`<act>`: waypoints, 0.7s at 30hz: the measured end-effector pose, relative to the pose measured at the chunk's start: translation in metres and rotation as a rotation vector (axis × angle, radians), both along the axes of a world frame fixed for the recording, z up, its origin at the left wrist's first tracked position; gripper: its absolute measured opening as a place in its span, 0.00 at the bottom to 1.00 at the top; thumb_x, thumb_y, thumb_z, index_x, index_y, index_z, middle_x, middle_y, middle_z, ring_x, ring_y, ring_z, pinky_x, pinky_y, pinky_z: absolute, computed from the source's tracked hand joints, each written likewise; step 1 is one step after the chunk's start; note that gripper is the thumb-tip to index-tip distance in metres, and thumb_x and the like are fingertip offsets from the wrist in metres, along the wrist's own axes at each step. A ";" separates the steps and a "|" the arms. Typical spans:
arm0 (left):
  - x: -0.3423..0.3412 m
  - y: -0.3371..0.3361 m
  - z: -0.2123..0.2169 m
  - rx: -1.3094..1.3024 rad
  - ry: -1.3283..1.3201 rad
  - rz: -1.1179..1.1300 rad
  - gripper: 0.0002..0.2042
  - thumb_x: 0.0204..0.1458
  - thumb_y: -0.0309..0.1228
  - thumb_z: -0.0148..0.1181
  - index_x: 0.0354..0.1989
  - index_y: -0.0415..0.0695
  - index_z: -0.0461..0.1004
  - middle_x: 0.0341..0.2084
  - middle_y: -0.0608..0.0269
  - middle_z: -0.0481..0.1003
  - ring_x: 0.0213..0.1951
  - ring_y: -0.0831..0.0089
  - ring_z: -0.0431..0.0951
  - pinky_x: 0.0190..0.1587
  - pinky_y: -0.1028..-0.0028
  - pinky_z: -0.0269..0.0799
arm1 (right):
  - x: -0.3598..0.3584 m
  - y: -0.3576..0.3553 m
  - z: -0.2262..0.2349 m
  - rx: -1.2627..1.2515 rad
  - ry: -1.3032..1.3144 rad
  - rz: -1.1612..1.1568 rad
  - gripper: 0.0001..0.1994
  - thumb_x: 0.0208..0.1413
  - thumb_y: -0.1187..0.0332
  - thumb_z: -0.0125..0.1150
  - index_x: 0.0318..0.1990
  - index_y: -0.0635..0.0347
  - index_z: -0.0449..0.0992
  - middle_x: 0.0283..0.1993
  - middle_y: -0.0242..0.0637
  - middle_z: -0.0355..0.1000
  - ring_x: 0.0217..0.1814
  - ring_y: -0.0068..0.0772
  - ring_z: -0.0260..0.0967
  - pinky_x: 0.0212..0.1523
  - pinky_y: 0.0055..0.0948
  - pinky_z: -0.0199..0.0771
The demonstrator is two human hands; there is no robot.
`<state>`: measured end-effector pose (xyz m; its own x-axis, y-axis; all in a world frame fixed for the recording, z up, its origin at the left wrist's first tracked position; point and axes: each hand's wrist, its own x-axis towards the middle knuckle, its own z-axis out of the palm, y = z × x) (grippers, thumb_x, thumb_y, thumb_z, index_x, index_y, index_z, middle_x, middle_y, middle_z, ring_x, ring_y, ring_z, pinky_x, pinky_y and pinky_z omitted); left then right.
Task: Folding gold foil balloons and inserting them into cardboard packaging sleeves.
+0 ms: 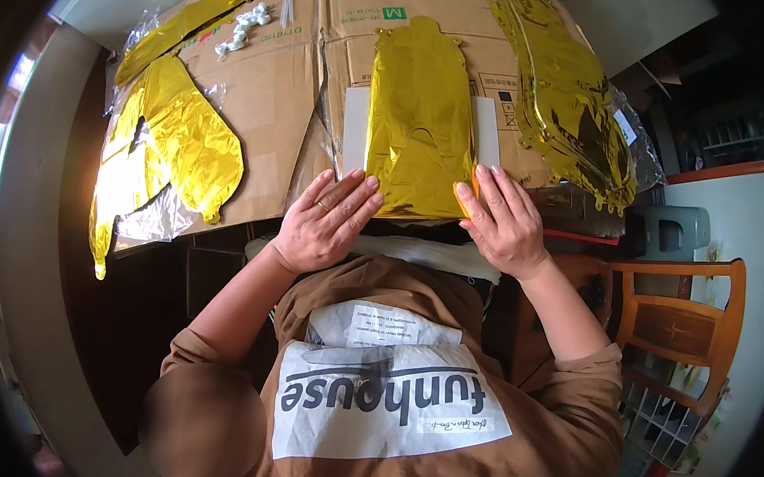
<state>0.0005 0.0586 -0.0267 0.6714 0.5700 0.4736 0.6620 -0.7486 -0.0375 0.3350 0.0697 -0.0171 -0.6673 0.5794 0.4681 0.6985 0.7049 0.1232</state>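
Observation:
A folded gold foil balloon lies flat in front of me on a pale sheet of card. My left hand rests at its near left edge, fingers stretched out flat and holding nothing. At the near right edge, my right hand has a small orange flat object between thumb and fingers; its kind is mostly hidden by the hand. Both hands sit close to the table's front edge, palms down.
Cardboard covers the table. A yellow foil balloon spreads at the left, near white twisted pieces. More gold foil balloons are stacked at the right, beside clear plastic wrap. A wooden chair stands at the right.

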 end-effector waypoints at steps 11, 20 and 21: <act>0.006 0.004 -0.007 0.064 -0.073 0.030 0.20 0.59 0.34 0.58 0.61 0.47 0.74 0.61 0.61 0.75 0.66 0.63 0.72 0.73 0.54 0.54 | 0.000 0.000 -0.002 -0.008 0.031 -0.008 0.24 0.64 0.55 0.57 0.65 0.50 0.73 0.68 0.50 0.67 0.67 0.54 0.66 0.66 0.47 0.69; 0.008 0.005 -0.008 0.113 -0.078 0.038 0.19 0.58 0.30 0.56 0.58 0.46 0.77 0.58 0.62 0.77 0.64 0.63 0.73 0.72 0.55 0.56 | 0.003 0.010 -0.008 0.165 0.003 0.022 0.19 0.63 0.66 0.59 0.61 0.59 0.75 0.62 0.50 0.73 0.62 0.52 0.72 0.60 0.43 0.77; 0.009 0.005 -0.007 0.107 -0.097 0.038 0.18 0.58 0.29 0.56 0.58 0.46 0.77 0.57 0.62 0.78 0.64 0.63 0.74 0.72 0.55 0.56 | 0.003 0.010 -0.006 0.173 0.007 0.030 0.19 0.63 0.68 0.59 0.60 0.61 0.75 0.61 0.49 0.74 0.61 0.51 0.73 0.60 0.43 0.77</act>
